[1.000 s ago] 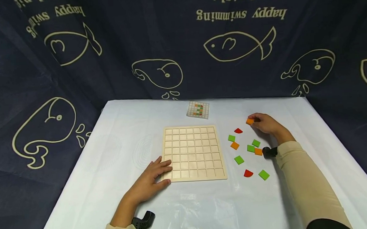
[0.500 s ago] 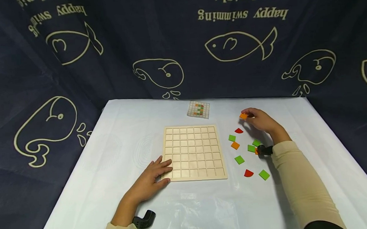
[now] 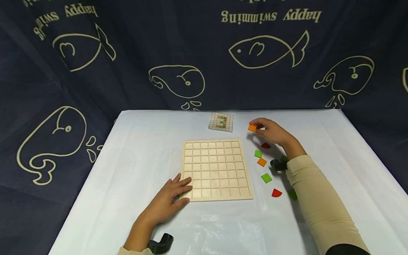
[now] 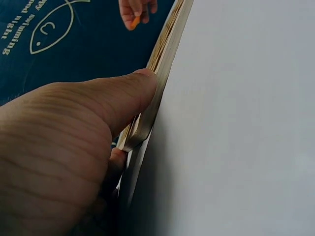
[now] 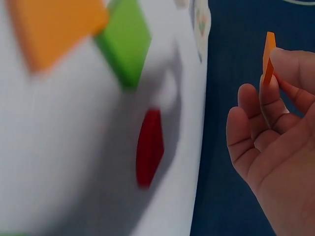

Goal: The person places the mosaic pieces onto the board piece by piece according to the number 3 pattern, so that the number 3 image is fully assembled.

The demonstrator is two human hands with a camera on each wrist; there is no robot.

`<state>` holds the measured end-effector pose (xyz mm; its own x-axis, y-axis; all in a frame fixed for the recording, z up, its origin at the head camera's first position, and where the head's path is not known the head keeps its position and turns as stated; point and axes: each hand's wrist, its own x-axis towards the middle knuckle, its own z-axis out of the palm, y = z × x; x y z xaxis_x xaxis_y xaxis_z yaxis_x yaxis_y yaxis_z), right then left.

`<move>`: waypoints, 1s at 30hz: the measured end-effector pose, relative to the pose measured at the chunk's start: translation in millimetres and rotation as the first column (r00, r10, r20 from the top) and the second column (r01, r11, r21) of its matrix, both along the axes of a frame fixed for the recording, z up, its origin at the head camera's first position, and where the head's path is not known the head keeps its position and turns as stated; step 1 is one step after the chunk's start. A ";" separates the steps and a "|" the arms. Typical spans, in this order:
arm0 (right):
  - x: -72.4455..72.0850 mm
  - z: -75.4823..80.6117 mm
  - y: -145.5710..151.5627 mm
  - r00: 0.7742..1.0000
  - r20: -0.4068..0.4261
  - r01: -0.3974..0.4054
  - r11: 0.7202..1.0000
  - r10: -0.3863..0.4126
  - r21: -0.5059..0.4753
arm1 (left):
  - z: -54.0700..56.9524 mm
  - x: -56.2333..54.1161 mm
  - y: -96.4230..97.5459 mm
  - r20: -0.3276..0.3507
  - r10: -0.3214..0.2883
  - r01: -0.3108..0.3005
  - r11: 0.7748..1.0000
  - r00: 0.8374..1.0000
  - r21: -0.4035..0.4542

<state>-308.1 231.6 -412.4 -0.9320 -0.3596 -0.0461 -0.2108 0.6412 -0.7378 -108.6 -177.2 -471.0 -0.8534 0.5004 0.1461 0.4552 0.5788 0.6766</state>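
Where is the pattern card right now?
In the head view, the pattern card is near the far edge of the table, just beyond the wooden board and left of the orange tile in the right hand.

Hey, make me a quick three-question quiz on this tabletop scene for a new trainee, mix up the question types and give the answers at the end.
1. True or false: the right hand pinches an orange tile.
2. Fill in the blank: the left hand rests at the near ____ corner of the wooden grid board, as the person sees it.
3. Where does the small patterned card lie?
A) Under the left hand
B) Beyond the board's far edge
C) Between the board and the person

Key: 1. True. 2. Left. 3. B.
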 end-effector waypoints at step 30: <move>7.1 -7.8 -101.1 0.975 0.065 -0.205 0.976 0.210 -0.073 | -3.0 -2.2 -0.1 0.006 0.002 -0.002 1.000 1.000 0.004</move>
